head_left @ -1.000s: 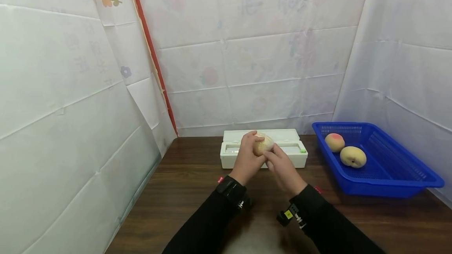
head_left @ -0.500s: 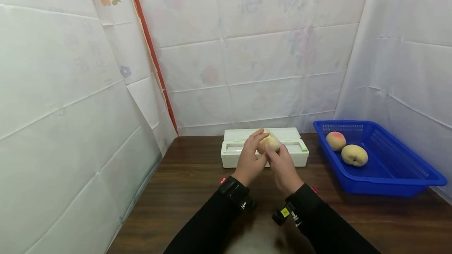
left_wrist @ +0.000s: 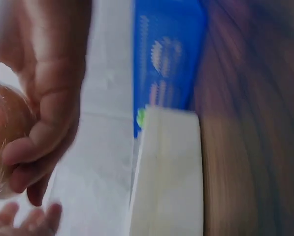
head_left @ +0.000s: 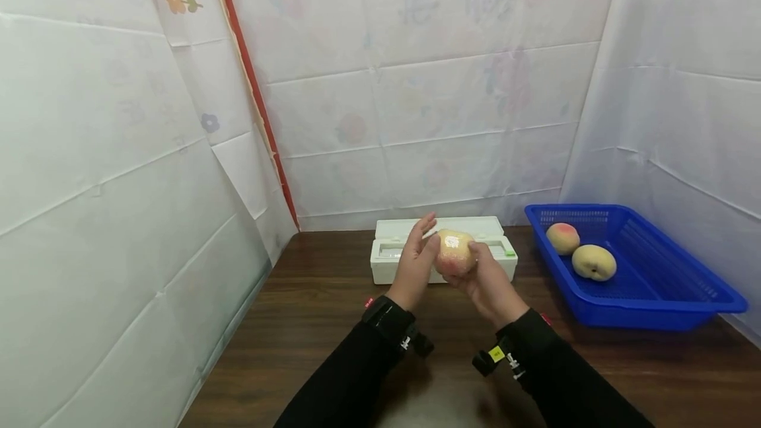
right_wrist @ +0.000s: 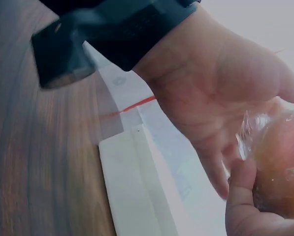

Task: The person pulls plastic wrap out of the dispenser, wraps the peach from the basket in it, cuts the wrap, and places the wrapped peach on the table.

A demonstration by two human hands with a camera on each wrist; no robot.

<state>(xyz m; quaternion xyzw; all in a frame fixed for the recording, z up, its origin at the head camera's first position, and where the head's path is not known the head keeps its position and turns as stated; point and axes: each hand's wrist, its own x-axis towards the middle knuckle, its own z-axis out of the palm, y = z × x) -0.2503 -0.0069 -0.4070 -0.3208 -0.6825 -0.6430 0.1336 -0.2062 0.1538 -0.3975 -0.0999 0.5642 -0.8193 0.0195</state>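
In front of me a peach is wrapped in clear plastic film that shines on top. My right hand grips it from the right, thumb over the upper side and fingers beneath. My left hand is at the peach's left side, fingers extended and pointing up. The left wrist view has the right hand curled round the peach, with left fingertips at the lower corner. A loose flap of film sticks out toward the left palm in the right wrist view.
Behind the hands a white plastic-wrap dispenser stands with its lid raised. To the right sits a blue basket holding two peaches, one pink-topped, one yellow. White sheets enclose the dark wooden table.
The peach has been turned, so its pink side now shows at the bottom. My left hand has loosened from around it and straightened its fingers; my right hand has taken it.
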